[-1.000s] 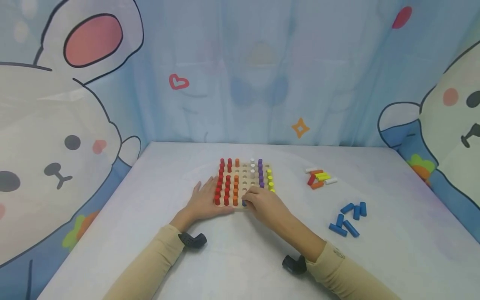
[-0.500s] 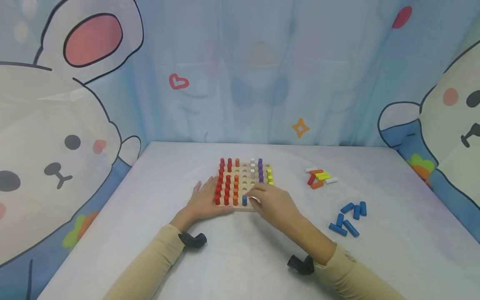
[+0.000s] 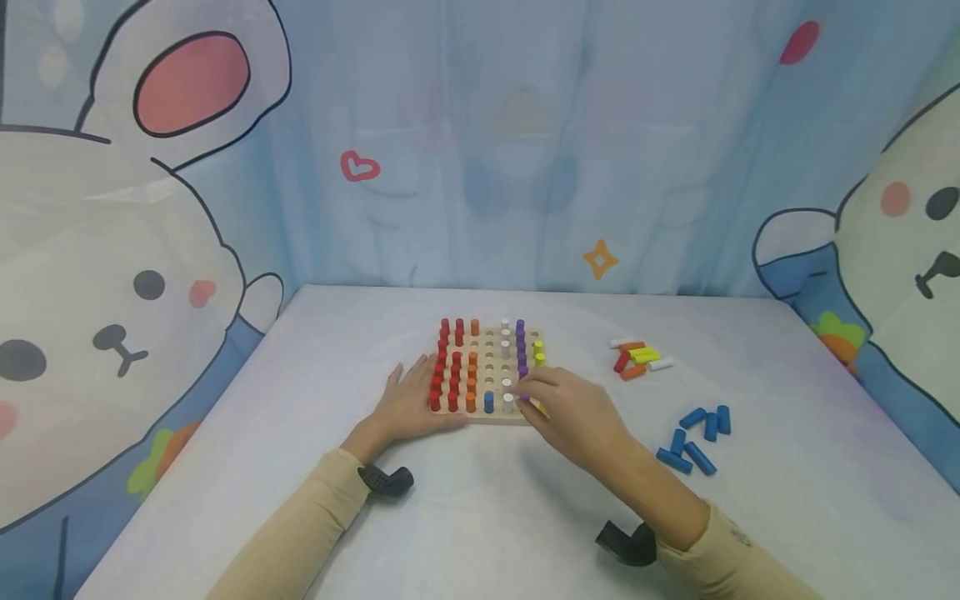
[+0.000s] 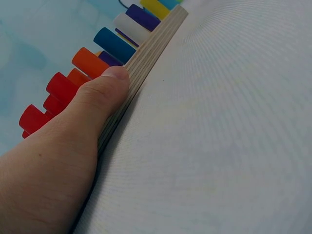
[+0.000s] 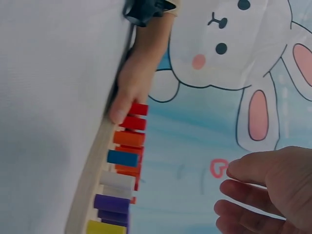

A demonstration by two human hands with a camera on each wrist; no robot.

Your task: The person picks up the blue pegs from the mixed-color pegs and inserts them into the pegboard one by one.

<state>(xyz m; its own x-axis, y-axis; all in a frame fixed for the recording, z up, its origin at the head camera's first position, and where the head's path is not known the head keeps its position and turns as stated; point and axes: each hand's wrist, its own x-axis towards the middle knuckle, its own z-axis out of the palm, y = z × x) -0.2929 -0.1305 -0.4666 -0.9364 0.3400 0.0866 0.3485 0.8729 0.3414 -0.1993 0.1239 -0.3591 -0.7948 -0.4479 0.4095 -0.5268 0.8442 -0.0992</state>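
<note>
A wooden pegboard (image 3: 495, 420) stands on the table with rows of coloured pegs upright in its holes. My left hand (image 3: 408, 407) rests at its left side, fingers straight and thumb (image 4: 113, 80) pressed along the front edge. In the front row, a blue peg (image 3: 489, 402) stands between an orange peg (image 3: 471, 402) and a white peg (image 3: 507, 403). Over the right front part of the board is my right hand (image 3: 581, 417), its fingers loosely bent and holding nothing in the right wrist view. It hides some purple and yellow pegs.
Several loose blue pegs (image 3: 699, 457) lie on the table to the right. Farther back is a small pile of white, orange, red and yellow pegs (image 3: 642, 353). Behind the table hangs a light blue curtain (image 3: 480, 225) printed with cartoon rabbits.
My right hand has let go of the blue peg and moved to the right, uncovering it and two white pegs. The left hand has stayed in place.
</note>
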